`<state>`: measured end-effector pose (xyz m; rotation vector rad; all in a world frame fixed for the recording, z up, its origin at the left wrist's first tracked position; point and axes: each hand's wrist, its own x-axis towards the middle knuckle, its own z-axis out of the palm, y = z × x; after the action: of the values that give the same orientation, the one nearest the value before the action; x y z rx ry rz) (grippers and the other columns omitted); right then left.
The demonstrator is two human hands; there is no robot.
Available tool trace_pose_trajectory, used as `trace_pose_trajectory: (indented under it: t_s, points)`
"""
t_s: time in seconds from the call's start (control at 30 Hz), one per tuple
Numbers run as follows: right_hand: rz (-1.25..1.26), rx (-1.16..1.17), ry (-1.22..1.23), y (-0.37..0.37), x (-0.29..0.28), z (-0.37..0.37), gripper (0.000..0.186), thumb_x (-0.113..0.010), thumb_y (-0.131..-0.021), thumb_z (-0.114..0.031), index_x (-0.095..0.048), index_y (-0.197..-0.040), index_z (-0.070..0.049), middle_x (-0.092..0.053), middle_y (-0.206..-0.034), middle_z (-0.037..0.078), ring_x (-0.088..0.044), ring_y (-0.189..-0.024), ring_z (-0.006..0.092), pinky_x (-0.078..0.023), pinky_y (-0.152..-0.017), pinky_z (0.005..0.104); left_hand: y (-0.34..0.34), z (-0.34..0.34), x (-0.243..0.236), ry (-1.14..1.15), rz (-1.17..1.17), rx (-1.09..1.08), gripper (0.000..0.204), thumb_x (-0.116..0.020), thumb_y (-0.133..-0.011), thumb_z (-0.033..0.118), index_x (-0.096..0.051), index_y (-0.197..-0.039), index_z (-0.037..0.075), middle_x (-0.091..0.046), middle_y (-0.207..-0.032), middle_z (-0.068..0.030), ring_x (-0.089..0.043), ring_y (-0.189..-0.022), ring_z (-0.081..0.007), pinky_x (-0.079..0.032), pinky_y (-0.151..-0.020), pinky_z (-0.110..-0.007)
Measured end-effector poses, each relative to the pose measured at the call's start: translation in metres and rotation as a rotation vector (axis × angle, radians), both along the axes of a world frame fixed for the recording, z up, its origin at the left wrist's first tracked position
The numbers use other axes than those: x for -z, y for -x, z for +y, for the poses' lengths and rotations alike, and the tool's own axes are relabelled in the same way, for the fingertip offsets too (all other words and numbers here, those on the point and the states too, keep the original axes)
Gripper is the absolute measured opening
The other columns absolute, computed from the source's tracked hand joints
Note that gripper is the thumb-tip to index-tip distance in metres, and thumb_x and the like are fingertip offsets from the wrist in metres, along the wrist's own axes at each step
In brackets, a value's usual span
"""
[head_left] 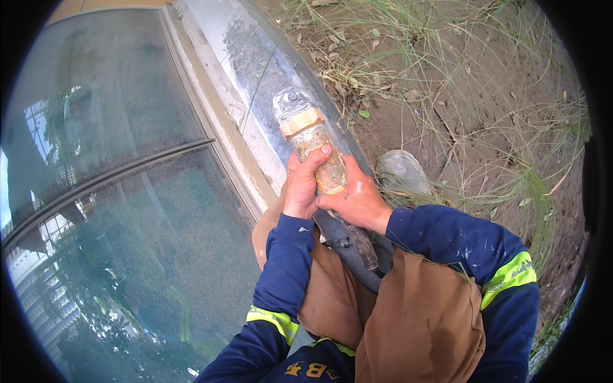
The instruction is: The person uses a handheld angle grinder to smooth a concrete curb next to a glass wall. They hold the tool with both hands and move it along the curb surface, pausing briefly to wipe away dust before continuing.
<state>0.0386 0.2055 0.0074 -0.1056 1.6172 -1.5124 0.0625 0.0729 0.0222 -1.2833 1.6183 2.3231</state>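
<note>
Angle grinder (331, 174), just one, sits in the left hand (302, 186) and right hand (359, 200), fingers wrapped around it, two glass panes (150, 236) left.

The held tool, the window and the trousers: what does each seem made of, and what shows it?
Tool: perhaps plastic or painted metal; rough, mottled crust hides much of its surface.
Window: apparently dusty, glossy glass, judging by its reflections.
Trousers: matt cloth, shown by soft folds; the exact fibre is unclear.
</note>
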Motion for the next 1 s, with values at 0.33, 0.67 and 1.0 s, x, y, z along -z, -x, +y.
trace_pose_trajectory:
  t_s: [0.33, 0.67, 1.0]
  points:
    - [0.029, -0.016, 0.008, -0.005, 0.005, 0.003, 0.091, -0.076, -0.07, -0.03, -0.033, -0.143, 0.006, -0.065, -0.109, 0.031, -0.066, -0.102, 0.0441, -0.053, -0.089, 0.0453, -0.006, 0.002, 0.003, 0.008, -0.015, -0.027, 0.038, -0.068, -0.091, 0.021, -0.057, -0.118, -0.002, -0.069, -0.102, -0.0144, -0.069, -0.09, -0.0221, -0.059, -0.081, -0.036]
    - [-0.033, -0.028, -0.008, 0.0, -0.003, 0.004, 0.09, -0.079, -0.07, -0.029, -0.036, -0.143, 0.002, -0.066, -0.115, 0.025, -0.067, -0.106, 0.0351, -0.053, -0.092, 0.0406, -0.006, 0.001, 0.001, -0.012, -0.024, -0.02, 0.037, -0.067, -0.091, 0.02, -0.057, -0.119, -0.003, -0.069, -0.103, -0.0144, -0.069, -0.091, -0.0222, -0.059, -0.082, -0.036]
    - [-0.045, -0.086, -0.016, 0.005, -0.005, 0.005, 0.091, -0.077, -0.07, -0.029, -0.034, -0.144, 0.002, -0.065, -0.115, 0.027, -0.066, -0.107, 0.0375, -0.052, -0.092, 0.0415, -0.009, 0.001, 0.001, 0.014, -0.037, -0.041, 0.039, -0.066, -0.091, 0.021, -0.056, -0.119, -0.004, -0.069, -0.103, -0.0149, -0.069, -0.091, -0.0224, -0.059, -0.082, -0.036]
